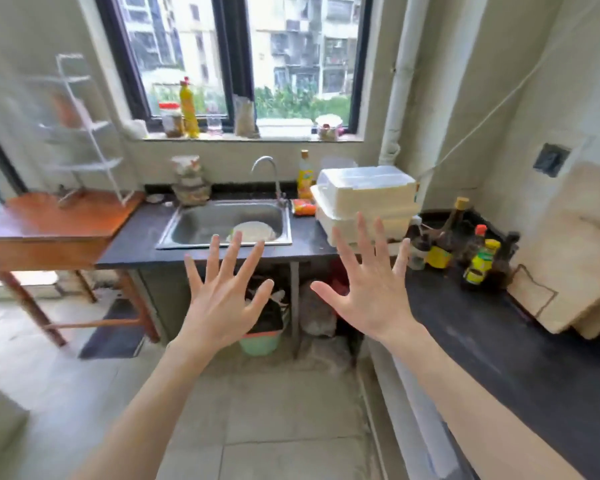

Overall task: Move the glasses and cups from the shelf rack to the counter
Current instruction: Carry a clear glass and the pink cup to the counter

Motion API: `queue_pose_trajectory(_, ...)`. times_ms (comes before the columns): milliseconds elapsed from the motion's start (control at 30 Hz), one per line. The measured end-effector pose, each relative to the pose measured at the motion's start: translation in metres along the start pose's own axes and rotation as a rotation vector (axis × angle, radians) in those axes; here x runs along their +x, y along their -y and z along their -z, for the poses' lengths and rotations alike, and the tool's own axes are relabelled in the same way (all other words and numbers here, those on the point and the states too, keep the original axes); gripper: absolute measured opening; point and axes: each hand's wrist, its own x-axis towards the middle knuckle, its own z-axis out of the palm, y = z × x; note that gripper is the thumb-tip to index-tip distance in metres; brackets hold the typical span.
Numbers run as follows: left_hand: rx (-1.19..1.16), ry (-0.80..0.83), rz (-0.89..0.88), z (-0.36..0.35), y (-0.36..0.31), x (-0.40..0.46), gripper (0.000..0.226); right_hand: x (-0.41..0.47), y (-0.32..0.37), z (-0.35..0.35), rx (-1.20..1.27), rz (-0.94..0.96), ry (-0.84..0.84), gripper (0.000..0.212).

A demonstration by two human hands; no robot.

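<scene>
A white wire shelf rack (pixel 84 133) stands on a wooden table (pixel 49 223) at the far left; it is blurred, with a reddish-brown cup (pixel 66 110) on an upper tier. The dark counter (pixel 499 341) runs along the back wall and down the right side. My left hand (pixel 222 292) and my right hand (pixel 368 282) are held up in front of me over the floor, palms away, fingers spread, holding nothing. A clear glass (pixel 214 124) stands on the window sill.
A steel sink (pixel 222 223) with a white dish and tap sits in the counter. White foam boxes (pixel 364 199) are stacked right of it. Sauce bottles (pixel 478 258) crowd the right corner. A green bin (pixel 260 341) stands under the counter. Bottles and jars line the sill.
</scene>
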Motion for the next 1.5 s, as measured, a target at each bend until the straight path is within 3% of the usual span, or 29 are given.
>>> queue_pose_trajectory(200,0.141,-0.015,0.150,0.046,0.156,-0.026,0.061,0.065,0.173,-0.053,0.130,0.186,-0.007,0.084)
queue_pose_trajectory(400,0.238,-0.028,0.286,0.074,0.265,-0.029,0.058,0.119,0.281,-0.090,0.185,0.307,0.005,0.083)
queue_pose_trajectory(667,0.250,0.004,0.392,0.067,0.379,0.021,0.058,0.220,0.367,-0.158,0.207,0.406,0.037,0.085)
queue_pose_trajectory(1167,0.308,-0.022,0.415,0.081,0.596,0.219,0.061,0.483,0.493,-0.251,0.274,0.428,-0.034,0.081)
queue_pose_trajectory(1500,0.240,-0.059,0.344,0.080,0.812,0.328,0.059,0.636,0.626,-0.325,0.252,0.340,-0.070,0.081)
